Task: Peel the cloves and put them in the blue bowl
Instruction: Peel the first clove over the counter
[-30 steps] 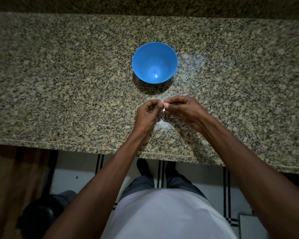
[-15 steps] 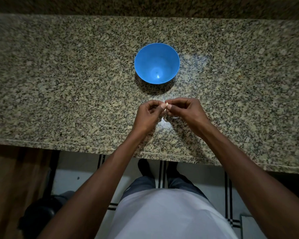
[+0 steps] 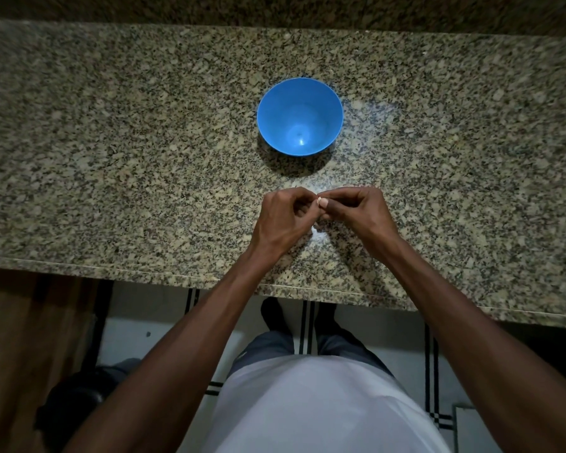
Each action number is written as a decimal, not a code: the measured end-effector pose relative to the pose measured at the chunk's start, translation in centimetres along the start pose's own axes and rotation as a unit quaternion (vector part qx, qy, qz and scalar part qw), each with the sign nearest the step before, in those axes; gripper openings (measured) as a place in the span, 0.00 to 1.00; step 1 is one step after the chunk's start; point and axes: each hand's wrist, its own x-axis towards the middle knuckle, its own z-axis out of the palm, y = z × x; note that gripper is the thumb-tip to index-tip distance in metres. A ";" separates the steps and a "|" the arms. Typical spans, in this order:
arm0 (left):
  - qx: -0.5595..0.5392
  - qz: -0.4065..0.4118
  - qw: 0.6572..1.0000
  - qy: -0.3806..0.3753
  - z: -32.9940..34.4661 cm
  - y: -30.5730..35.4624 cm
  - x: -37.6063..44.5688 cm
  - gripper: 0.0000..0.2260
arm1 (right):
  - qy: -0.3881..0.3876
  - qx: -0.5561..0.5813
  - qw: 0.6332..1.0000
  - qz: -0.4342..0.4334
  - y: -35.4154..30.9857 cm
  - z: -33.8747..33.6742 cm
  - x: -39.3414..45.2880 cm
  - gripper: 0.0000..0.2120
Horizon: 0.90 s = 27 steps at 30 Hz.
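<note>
A small pale clove point(image 3: 323, 202) is being pinched between both hands point(image 3: 321, 210) above the bench point(image 3: 111, 142), near the empty blue bowl point(image 3: 268, 103); if squeezed too hard, it is likely being lost onto the speckled stone.

We see only a pale tip of the small clove point(image 3: 323, 202) between our curled hands; the rest is hidden; the speckled granite counter point(image 3: 111, 158) runs past both side edges.

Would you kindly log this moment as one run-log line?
step: peeling | left hand: pinches clove | right hand: pinches clove | blue bowl: no cloves seen inside | surface: granite counter
</note>
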 end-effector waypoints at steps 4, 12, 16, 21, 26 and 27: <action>-0.018 -0.023 1.000 -0.001 -0.1 0.4 0.2 0.10 | 0.016 -0.031 0.999 -0.013 0.0 0.2 0.0 0.10; -0.064 -0.090 0.994 -0.017 -0.1 0.7 0.4 0.11 | 0.029 -0.074 0.997 -0.024 0.3 0.0 0.1 0.09; -0.053 -0.111 0.992 0.006 0.3 0.8 0.5 0.10 | 0.037 -0.091 0.995 -0.028 0.5 0.3 0.1 0.08; -0.049 -0.141 0.988 0.030 0.7 1.0 0.4 0.09 | 0.048 -0.100 0.993 -0.045 0.5 0.7 -0.2 0.07; -0.041 -0.149 0.987 0.040 0.7 1.1 0.2 0.08 | 0.046 -0.108 0.992 -0.047 0.6 0.9 -0.5 0.08; -0.040 -0.150 0.987 0.040 0.7 1.1 0.1 0.07 | 0.042 -0.106 0.992 -0.046 0.7 0.9 -0.5 0.08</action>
